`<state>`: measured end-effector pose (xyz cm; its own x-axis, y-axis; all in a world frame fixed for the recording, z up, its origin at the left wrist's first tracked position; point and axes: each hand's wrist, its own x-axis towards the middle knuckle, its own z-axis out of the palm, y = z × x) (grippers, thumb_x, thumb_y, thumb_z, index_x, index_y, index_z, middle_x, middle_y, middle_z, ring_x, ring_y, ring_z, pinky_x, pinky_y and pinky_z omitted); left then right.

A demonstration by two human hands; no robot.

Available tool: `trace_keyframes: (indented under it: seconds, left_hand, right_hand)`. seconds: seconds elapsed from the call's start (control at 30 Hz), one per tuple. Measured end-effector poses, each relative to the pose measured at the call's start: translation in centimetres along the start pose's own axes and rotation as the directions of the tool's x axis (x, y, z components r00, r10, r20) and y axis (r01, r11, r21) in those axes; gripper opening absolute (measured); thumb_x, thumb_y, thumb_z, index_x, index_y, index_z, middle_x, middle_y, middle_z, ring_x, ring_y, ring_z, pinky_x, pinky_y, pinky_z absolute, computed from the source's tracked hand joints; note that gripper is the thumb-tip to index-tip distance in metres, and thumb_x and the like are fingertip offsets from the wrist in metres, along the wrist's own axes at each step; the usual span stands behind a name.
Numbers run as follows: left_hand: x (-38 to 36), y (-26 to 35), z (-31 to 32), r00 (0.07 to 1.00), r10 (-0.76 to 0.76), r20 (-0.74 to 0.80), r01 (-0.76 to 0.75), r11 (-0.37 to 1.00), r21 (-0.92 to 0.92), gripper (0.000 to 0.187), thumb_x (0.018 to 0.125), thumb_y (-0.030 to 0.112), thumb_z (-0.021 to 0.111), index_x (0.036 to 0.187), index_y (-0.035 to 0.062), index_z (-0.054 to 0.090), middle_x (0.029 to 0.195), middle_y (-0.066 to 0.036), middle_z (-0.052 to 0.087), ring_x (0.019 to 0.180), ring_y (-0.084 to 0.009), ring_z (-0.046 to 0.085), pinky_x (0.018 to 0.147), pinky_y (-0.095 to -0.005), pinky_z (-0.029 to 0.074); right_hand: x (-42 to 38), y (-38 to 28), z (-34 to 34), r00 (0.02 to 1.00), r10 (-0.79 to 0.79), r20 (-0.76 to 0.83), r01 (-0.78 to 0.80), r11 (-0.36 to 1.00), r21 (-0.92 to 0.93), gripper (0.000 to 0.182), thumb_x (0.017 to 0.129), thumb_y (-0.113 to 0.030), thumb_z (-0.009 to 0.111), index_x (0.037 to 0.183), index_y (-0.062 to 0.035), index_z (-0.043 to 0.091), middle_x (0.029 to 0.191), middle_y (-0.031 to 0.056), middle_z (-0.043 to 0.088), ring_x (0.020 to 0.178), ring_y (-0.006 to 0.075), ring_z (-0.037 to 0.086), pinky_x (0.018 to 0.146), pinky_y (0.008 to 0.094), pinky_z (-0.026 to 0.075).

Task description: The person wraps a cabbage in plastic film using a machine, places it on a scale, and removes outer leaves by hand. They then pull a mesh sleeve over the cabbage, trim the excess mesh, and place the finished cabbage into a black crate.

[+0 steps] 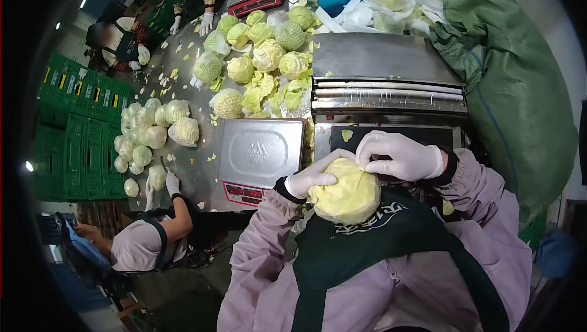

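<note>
A pale yellow-green cabbage (346, 192) is held close against my dark green apron (391, 234). My left hand (315, 179), in a white glove, wraps round its upper left side with the thumb across the front. On its upper right edge, my gloved right hand (394, 156) is closed in a pinch. Whether a leaf edge or something thin lies between those fingertips is too small to tell. Just beyond both hands stands the film wrapping machine (388, 57), with a loose leaf scrap (347, 135) on its dark plate.
Left of my hands is a scale (262, 148). Several cabbages (268, 55), some in foam nets, lie beyond it. Wrapped cabbages (147, 127) sit further left near a co-worker (150, 240). A large green sack (520, 106) stands on the right; green crates (79, 154) are stacked far left.
</note>
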<state>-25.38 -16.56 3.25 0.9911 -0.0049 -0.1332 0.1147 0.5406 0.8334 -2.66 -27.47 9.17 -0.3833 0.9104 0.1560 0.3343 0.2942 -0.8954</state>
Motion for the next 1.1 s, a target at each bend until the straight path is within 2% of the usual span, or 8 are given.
trace_keyframes:
  seconds: [0.3,0.37,0.43,0.6,0.77,0.83,0.97,1.1]
  left_hand:
    - [0.0,-3.3,-1.8,0.996,0.058,-0.068,-0.073,0.965,-0.252,0.080,0.079,0.049,0.060,0.136,-0.0016,0.037,0.136,-0.019,0.045,0.126,-0.0278,0.046,0.108,-0.0398,0.035]
    - [-0.2,-3.6,-1.9,0.995,0.070,-0.064,-0.087,0.948,-0.305,0.081,0.079,0.049,0.060,0.137,-0.0018,0.037,0.137,-0.020,0.044,0.127,-0.0283,0.046,0.108,-0.0407,0.036]
    - [-0.6,-3.5,-1.7,0.996,0.035,-0.081,-0.070,0.874,-0.480,0.076,0.081,0.047,0.059,0.136,-0.0018,0.039,0.136,-0.020,0.046,0.124,-0.0303,0.049,0.108,-0.0426,0.037]
    - [-1.0,-4.3,-2.1,0.978,-0.073,-0.197,-0.047,0.839,-0.543,0.069,0.084,0.040,0.056,0.137,0.0003,0.038,0.135,-0.020,0.048,0.122,-0.0323,0.051,0.106,-0.0435,0.041]
    - [-0.9,-6.5,-3.4,0.963,-0.088,-0.255,-0.083,0.805,-0.588,0.071,0.085,0.043,0.056,0.139,0.0001,0.038,0.135,-0.020,0.048,0.121,-0.0328,0.052,0.104,-0.0438,0.043]
    - [-1.6,-6.6,-4.1,0.987,-0.111,-0.119,-0.013,0.673,-0.739,0.070,0.085,0.040,0.055,0.138,-0.0027,0.038,0.136,-0.022,0.047,0.121,-0.0333,0.052,0.105,-0.0444,0.043]
    - [-3.7,-7.3,-3.0,0.956,-0.109,-0.270,-0.159,0.583,-0.797,0.070,0.087,0.040,0.052,0.139,-0.0050,0.036,0.136,-0.024,0.046,0.121,-0.0353,0.052,0.104,-0.0459,0.043]
    - [-4.0,-8.6,-5.1,0.962,-0.123,-0.242,-0.131,0.571,-0.810,0.058,0.093,0.029,0.042,0.139,-0.0037,0.035,0.139,-0.024,0.043,0.125,-0.0356,0.048,0.107,-0.0470,0.040]
  right_hand:
    - [-4.0,0.5,0.6,0.995,0.042,-0.093,-0.020,0.975,0.222,0.011,0.092,-0.010,0.056,0.097,-0.0019,0.061,0.103,0.0107,0.064,0.101,0.0228,0.060,0.092,0.0341,0.046]
    - [-5.3,0.6,-0.4,0.965,0.247,0.092,-0.258,0.813,0.522,0.013,0.094,-0.013,0.055,0.098,-0.0020,0.060,0.101,0.0097,0.064,0.100,0.0189,0.060,0.091,0.0322,0.046]
    - [-5.8,1.6,-1.6,0.895,0.371,0.248,-0.440,0.825,0.354,0.013,0.093,-0.013,0.055,0.097,-0.0016,0.058,0.097,0.0072,0.064,0.092,0.0155,0.061,0.085,0.0291,0.047]
    - [-0.5,-0.8,1.2,0.972,-0.014,-0.236,0.013,1.000,-0.008,0.024,0.085,-0.010,0.064,0.108,-0.0032,0.064,0.107,0.0082,0.062,0.095,0.0210,0.059,0.084,0.0320,0.048]
    - [1.4,1.1,2.9,0.939,-0.325,-0.118,0.297,0.932,-0.206,0.022,0.085,-0.010,0.065,0.106,-0.0028,0.066,0.108,0.0091,0.063,0.098,0.0264,0.059,0.086,0.0345,0.048]
    - [-0.2,0.9,2.5,0.960,-0.234,-0.153,0.246,0.967,0.068,0.015,0.088,-0.010,0.062,0.100,-0.0022,0.066,0.098,0.0080,0.067,0.091,0.0226,0.063,0.082,0.0326,0.049]
    - [-3.1,-0.1,-0.5,0.853,0.426,0.302,-0.495,0.844,0.208,0.013,0.091,-0.014,0.058,0.093,-0.0042,0.066,0.073,0.0036,0.067,0.072,0.0145,0.065,0.072,0.0280,0.051]
    - [-0.4,1.1,2.0,0.998,0.000,-0.069,0.000,1.000,-0.005,0.035,0.082,-0.015,0.067,0.116,-0.0086,0.063,0.112,0.0102,0.060,0.103,0.0268,0.055,0.090,0.0362,0.045]
